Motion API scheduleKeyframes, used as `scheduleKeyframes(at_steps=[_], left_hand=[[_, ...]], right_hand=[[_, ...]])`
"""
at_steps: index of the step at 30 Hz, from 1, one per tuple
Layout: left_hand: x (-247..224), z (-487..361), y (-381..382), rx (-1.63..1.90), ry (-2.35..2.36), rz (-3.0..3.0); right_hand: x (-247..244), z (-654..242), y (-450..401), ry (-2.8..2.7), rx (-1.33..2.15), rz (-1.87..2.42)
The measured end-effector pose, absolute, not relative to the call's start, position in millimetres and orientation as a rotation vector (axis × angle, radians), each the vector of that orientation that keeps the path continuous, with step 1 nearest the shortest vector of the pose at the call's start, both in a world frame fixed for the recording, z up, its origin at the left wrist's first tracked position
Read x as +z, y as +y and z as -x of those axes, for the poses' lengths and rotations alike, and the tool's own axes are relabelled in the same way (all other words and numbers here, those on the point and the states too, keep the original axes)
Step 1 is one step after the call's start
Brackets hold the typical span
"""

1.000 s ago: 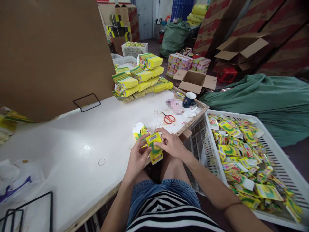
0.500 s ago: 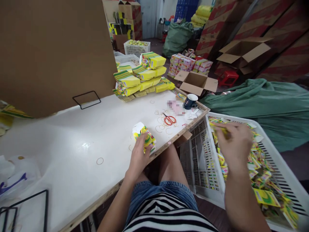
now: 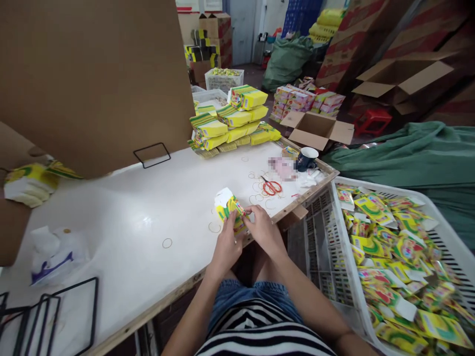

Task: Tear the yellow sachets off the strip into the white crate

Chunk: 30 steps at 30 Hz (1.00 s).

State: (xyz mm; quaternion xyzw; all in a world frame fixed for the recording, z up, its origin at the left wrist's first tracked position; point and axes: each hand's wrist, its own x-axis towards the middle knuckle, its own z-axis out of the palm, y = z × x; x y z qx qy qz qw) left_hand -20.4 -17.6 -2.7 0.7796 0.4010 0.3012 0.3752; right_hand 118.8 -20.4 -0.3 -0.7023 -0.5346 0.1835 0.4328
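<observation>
From where I stand, at the far left there is a bundle of yellow and white flat card boxes [image 3: 31, 184]. Nearer the person is a see-through plastic pack with white tissue and purple marks [image 3: 55, 257], close to some thin black frames [image 3: 94, 311] on the long white table [image 3: 126, 252]. A big brown cardboard sheet [image 3: 111, 84] stands up behind, and one tan ring [image 3: 167, 243] lies flat by itself. Next comes the left hand [image 3: 228, 247], with its fingers on the small yellow and green printed card boxes [image 3: 225, 203] near the front edge of the table. I cannot tell if its fingers are pinching them. Farther back is a big pile of yellow boxes with green stripes [image 3: 233, 121]. The right hand [image 3: 264, 230] has its thumb and finger at the right side of the small boxes, but I cannot see how tightly they close. Past it are red-handled scissors [image 3: 272, 188] among thin rings, then a dark blue mug [image 3: 307, 159]. At the right, a white plastic basket [image 3: 356, 282] holds lots of loose, bright packets [image 3: 406, 247].
</observation>
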Motion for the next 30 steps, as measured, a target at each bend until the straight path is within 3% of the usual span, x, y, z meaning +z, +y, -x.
scheduleKeyframes(at_steps=[7,13,22,30], left_hand=[[-3.2,21.7,-17.9,0.855,0.986,-1.875],[16.6,31.4,-7.0,1.390,0.977,-1.261],[24.9,21.3,-5.3,0.962,0.435,-0.846],[30.9,23.7,-7.5,0.930,0.456,-0.775]], right_hand=[[-4.4,-115.9,-21.4,-1.176,0.490,1.702],[4.3,-117.1,-30.7,-0.830,0.862,1.334],[15.9,-103.9,-52.9,-0.786,1.094,1.150],[50.3,-126.5,-52.6,-1.524,0.409,1.278]])
